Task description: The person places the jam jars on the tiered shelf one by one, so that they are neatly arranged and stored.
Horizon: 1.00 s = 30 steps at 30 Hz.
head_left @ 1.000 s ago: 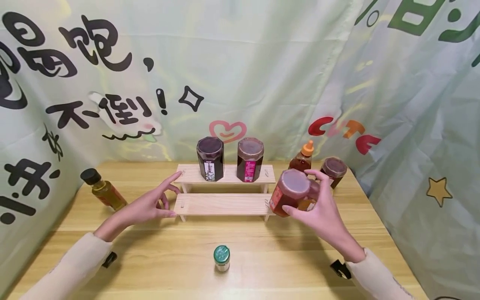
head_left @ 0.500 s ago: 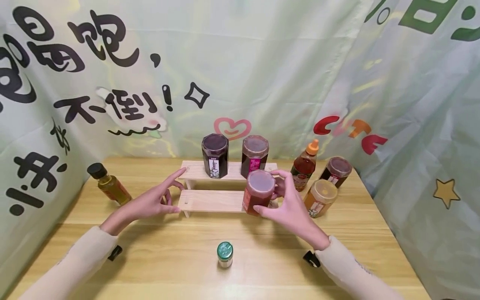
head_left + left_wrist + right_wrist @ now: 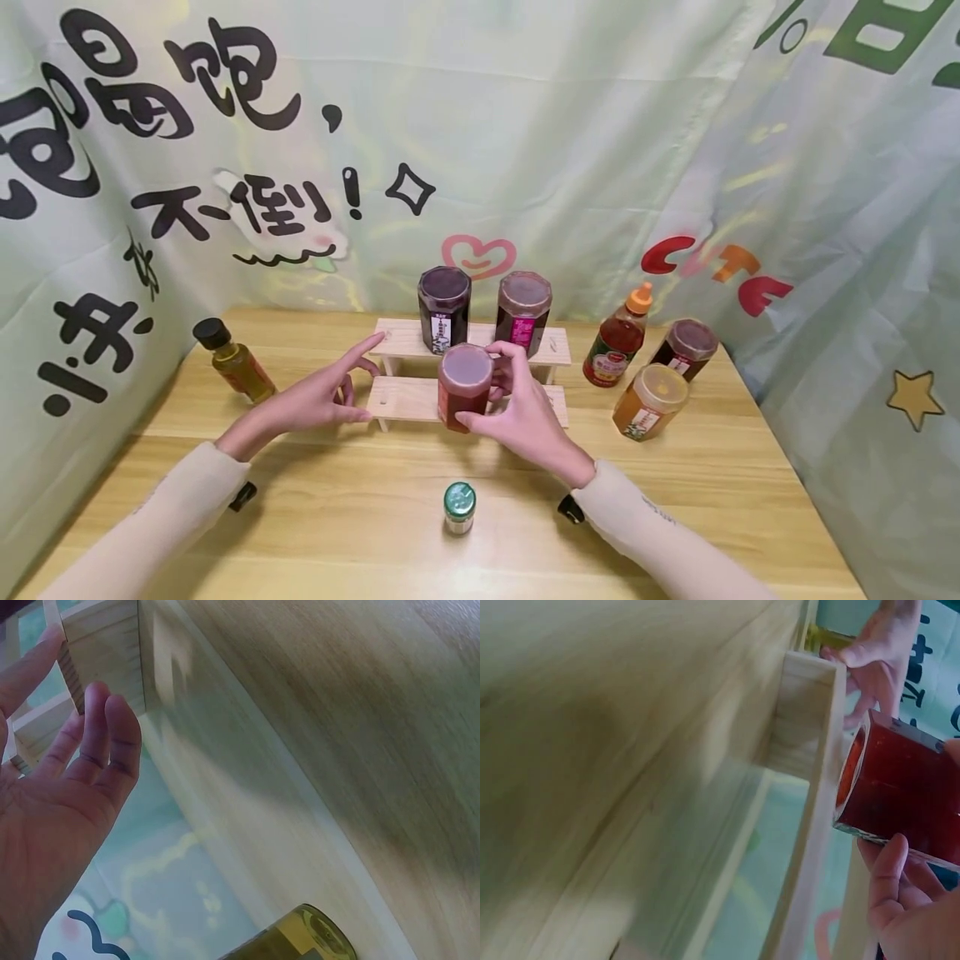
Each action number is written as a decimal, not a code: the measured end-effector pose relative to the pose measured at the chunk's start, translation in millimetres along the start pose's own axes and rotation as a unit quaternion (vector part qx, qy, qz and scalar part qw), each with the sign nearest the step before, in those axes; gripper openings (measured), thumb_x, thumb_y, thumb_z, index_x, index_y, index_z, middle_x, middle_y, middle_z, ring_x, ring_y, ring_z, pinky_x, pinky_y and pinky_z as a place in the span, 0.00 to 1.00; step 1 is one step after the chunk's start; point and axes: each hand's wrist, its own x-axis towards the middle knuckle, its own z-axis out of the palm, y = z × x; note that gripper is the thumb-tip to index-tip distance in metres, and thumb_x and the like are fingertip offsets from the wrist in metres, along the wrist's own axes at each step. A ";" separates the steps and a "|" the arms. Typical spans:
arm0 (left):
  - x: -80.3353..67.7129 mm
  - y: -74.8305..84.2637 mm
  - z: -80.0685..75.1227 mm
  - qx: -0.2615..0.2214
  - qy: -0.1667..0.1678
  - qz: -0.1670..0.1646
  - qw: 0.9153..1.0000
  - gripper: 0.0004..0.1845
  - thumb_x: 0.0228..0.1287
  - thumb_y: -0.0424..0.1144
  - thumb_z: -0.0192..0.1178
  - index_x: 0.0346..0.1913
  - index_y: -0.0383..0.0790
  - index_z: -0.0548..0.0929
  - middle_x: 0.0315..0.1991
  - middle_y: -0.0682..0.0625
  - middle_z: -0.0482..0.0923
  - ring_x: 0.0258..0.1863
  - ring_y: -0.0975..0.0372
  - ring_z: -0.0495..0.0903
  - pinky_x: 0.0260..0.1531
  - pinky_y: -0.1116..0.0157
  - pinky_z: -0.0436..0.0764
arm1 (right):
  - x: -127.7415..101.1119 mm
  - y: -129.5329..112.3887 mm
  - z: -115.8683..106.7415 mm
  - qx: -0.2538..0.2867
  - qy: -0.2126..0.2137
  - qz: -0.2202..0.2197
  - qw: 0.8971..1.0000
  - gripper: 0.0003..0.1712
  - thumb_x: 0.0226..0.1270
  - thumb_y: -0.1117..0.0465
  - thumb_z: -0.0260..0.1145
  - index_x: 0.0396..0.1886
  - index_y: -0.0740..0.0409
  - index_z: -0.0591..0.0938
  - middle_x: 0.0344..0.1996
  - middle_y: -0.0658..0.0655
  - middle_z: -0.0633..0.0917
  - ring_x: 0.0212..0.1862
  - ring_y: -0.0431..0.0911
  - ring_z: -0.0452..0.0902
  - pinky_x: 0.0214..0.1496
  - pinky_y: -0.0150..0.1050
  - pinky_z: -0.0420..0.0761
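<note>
Over the last second you carried the red jar (image 3: 464, 387) leftward, from beside the right end of the wooden step shelf (image 3: 405, 398) to the middle of its lower step; the orange jar (image 3: 649, 402) it had hidden showed on the bench (image 3: 360, 533) at the right. Your left hand (image 3: 318, 398) had barely shifted.

Nearest you, a small green-capped jar (image 3: 459, 506) stood alone on the bench. Beyond it your right hand (image 3: 525, 408) grasped the red jar, thumb low on its front, fingers wrapped behind near the lid. The right wrist view showed what the head view could not: the jar's base (image 3: 900, 784) was just off the edge of the lower step (image 3: 821, 787), perhaps not yet resting on it, though blur made that hard to judge.

Your left hand lay released, fingers straight, index fingertip at the upper step's left corner. The left wrist view confirmed that touch (image 3: 52, 634) and caught the oil bottle (image 3: 300, 937) at the frame's bottom.

Farther back, a dark jar (image 3: 444, 307) and a brown jar (image 3: 522, 310) stood on the upper step, with an orange-capped bottle (image 3: 621, 337) and another dark jar (image 3: 686, 348) to the right.
</note>
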 end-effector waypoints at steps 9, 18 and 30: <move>-0.8 1.4 2.6 -0.009 -0.001 -0.001 1.000 0.65 0.63 0.28 0.80 0.91 0.56 0.45 0.65 0.38 0.77 0.29 0.56 0.80 0.29 0.63 0.83 | 9.9 3.2 30.3 -0.003 0.008 -0.013 1.000 0.56 0.50 0.64 0.92 0.73 0.51 0.67 0.54 0.56 0.84 0.51 0.46 0.83 0.50 0.48 0.88; -1.7 1.1 3.4 -0.005 -0.005 -0.017 1.000 0.65 0.64 0.28 0.79 0.91 0.56 0.45 0.67 0.38 0.76 0.30 0.56 0.79 0.28 0.62 0.82 | 14.8 7.4 49.4 -0.006 0.006 -0.023 1.000 0.52 0.52 0.61 0.92 0.70 0.57 0.68 0.53 0.55 0.84 0.50 0.45 0.83 0.47 0.41 0.88; 0.8 1.0 0.1 -0.002 -0.002 -0.012 1.000 0.66 0.62 0.30 0.81 0.91 0.55 0.45 0.66 0.37 0.76 0.29 0.56 0.79 0.28 0.63 0.82 | 24.5 10.4 57.3 0.029 -0.023 -0.039 0.999 0.49 0.56 0.72 0.86 0.71 0.59 0.66 0.57 0.60 0.84 0.45 0.49 0.86 0.47 0.43 0.89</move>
